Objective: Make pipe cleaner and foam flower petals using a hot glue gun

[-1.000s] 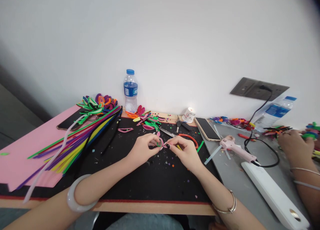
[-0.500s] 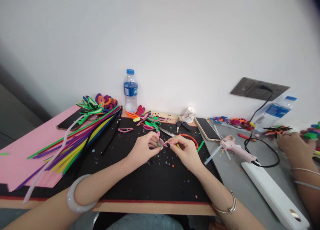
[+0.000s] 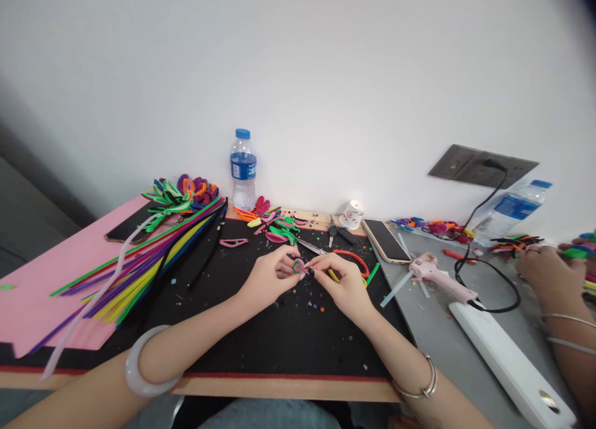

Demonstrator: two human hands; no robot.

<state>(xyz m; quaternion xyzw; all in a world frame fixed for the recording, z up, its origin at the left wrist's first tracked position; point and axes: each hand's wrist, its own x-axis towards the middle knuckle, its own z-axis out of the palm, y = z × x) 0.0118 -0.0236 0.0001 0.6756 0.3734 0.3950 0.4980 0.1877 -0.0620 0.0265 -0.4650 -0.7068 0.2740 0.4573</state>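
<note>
Over the black mat (image 3: 261, 342), my left hand (image 3: 272, 274) pinches a small coil of pink and green pipe cleaner (image 3: 298, 266). My right hand (image 3: 342, 280) is closed at the coil's right side, thumb and forefinger pressed together on its pink end. Behind my right hand lie scissors (image 3: 351, 255) with orange handles, partly covered by it. A pink pipe-cleaner loop (image 3: 233, 243) rests on the mat beyond my left hand. Green and pink bent pieces (image 3: 282, 231) are heaped just past both hands.
Straight pipe cleaners (image 3: 149, 267) fan across pink paper (image 3: 46, 280) at left. A water bottle (image 3: 243, 168) and a paper cup (image 3: 352, 214) stand by the wall. At right are a phone (image 3: 386, 241), a corded glue gun (image 3: 442, 277), a white case (image 3: 512, 364) and another person's hand (image 3: 549, 274).
The pink strand between my hands is drawn closer round the coil, and its loop looks smaller. My right hand has shifted very slightly left.
</note>
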